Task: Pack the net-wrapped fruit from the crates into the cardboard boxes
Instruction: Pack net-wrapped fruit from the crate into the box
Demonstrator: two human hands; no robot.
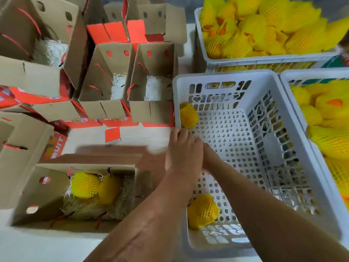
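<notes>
— Three white plastic crates are seen on a pale table (37,246), beside a cluster of open cardboard boxes. What is shown of the surface?

— A smooth, light tabletop is seen at the near edge, with a slatted paler strip between the boxes. The nearest crate (294,129) is perforated with round holes across its floor and slotted along its walls. Two net-wrapped fruits are left in it: one (188,115) in the far left corner, one (203,210) near the close wall.

— And the hands?

— The left hand (181,148) is laid over the crate's left rim, fingers straight and together, nothing held. The right hand (208,157) is mostly hidden behind it; whether its fingers are curled cannot be told.

— The materials?

— The fruits are sleeved in yellow foam mesh. The nearest box (47,195) is brown corrugated card, red outside, lined with pale shredded straw, and two wrapped fruits (85,185) are nestled there. The far crate (207,59) and the right crate (294,95) are heaped with the same yellow bundles. Red cord handles are threaded through the empty boxes (105,72).
</notes>
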